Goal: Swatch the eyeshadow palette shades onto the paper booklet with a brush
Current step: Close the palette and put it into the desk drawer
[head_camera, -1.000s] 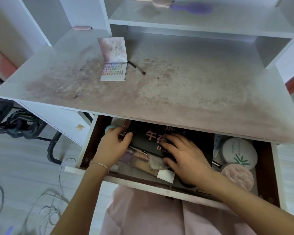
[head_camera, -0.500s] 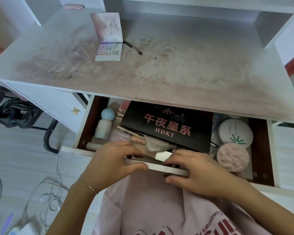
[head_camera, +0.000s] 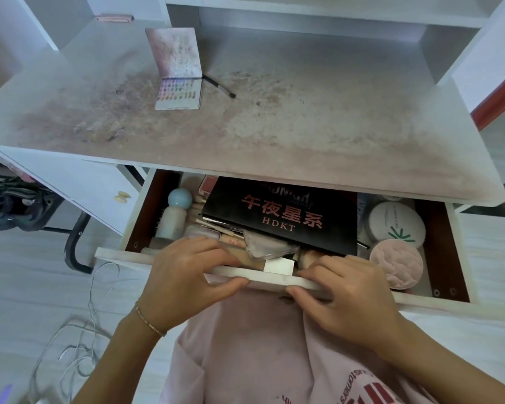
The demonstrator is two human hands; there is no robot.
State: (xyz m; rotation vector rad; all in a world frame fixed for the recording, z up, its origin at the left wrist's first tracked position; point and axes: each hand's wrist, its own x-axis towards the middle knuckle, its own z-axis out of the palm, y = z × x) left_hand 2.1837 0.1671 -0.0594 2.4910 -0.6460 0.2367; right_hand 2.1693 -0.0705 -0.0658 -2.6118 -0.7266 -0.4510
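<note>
Head view: both hands, left hand (head_camera: pixel 184 275) and right hand (head_camera: pixel 347 298), clasp the open drawer's front edge (head_camera: pixel 268 279) at lower centre; eyeshadow palette (head_camera: pixel 179 93) and brush (head_camera: pixel 219 87) lie upper left on the desk (head_camera: pixel 333 112).

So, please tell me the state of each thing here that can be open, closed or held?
Drawer: open, front gripped by both hands.
Eyeshadow palette: open, lid upright.
Brush: lying on desk, unheld.
Black box: closed, in drawer.
Left hand: grips drawer front.
Right hand: grips drawer front.
</note>
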